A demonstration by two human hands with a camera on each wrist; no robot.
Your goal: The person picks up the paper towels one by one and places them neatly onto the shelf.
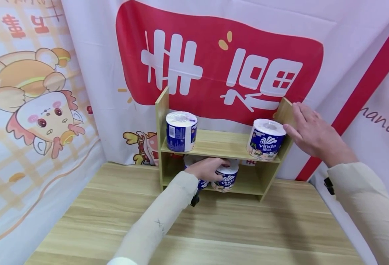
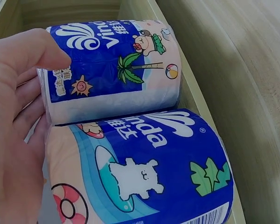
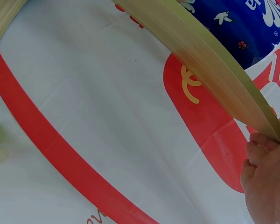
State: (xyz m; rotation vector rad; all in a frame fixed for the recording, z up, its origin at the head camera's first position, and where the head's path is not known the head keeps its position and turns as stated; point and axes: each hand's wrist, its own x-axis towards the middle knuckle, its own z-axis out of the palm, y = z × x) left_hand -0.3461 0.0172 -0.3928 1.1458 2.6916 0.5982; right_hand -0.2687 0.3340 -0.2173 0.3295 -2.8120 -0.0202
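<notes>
A small wooden shelf (image 1: 262, 176) with two levels stands on the table. On its lower level, my left hand (image 1: 208, 169) grips a blue-and-white toilet paper roll (image 1: 225, 180) from above. In the left wrist view, the thumb of my left hand (image 2: 18, 93) bends over that roll (image 2: 116, 70). A second toilet paper roll (image 2: 144, 172) lies right against it, partly hidden by my hand in the head view. At the upper right, my right hand (image 1: 320, 134) holds the top of the shelf's side panel (image 1: 285, 112), seen also in the right wrist view (image 3: 214, 70).
The upper level bears one toilet paper roll (image 1: 182, 132) at its left end and another roll (image 1: 266, 141) at its right end. Printed cloth (image 1: 98, 73) hangs behind and beside the shelf. The wooden tabletop (image 1: 234, 228) extends in front.
</notes>
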